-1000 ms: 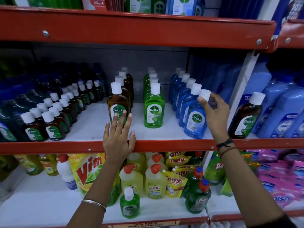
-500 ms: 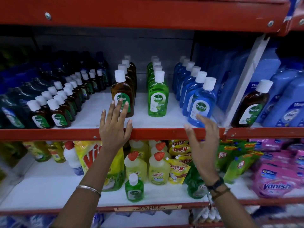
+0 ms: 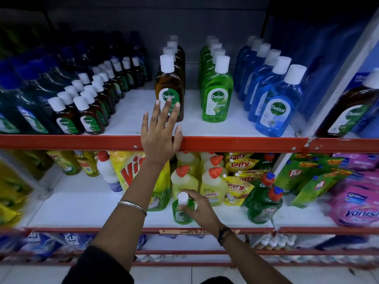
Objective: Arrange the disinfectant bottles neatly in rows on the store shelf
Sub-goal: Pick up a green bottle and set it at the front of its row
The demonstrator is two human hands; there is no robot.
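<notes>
On the middle shelf (image 3: 246,143) stand three rows of white-capped Dettol bottles running front to back: brown (image 3: 167,87), green (image 3: 217,99) and blue (image 3: 274,111). My left hand (image 3: 160,136) rests open on the shelf's red edge, its fingertips spread against the front brown bottle's label. One shelf lower, a small green Dettol bottle (image 3: 181,217) stands alone at the front. My right hand (image 3: 200,210) is closed around its neck just under the cap, and the bottle stands upright on the lower shelf.
Rows of small brown Dettol bottles (image 3: 86,117) fill the middle shelf's left side. A lone large brown bottle (image 3: 348,113) stands beyond the divider at right. Harpic bottles (image 3: 213,185), a Vim pouch (image 3: 131,173), Pril bottles (image 3: 264,203) and pink Vanish packs (image 3: 356,203) crowd the lower shelf.
My right hand let go of the front blue bottle's cap, dropped to the lower shelf and closed on the small green bottle. My left hand stayed by the brown bottle.
</notes>
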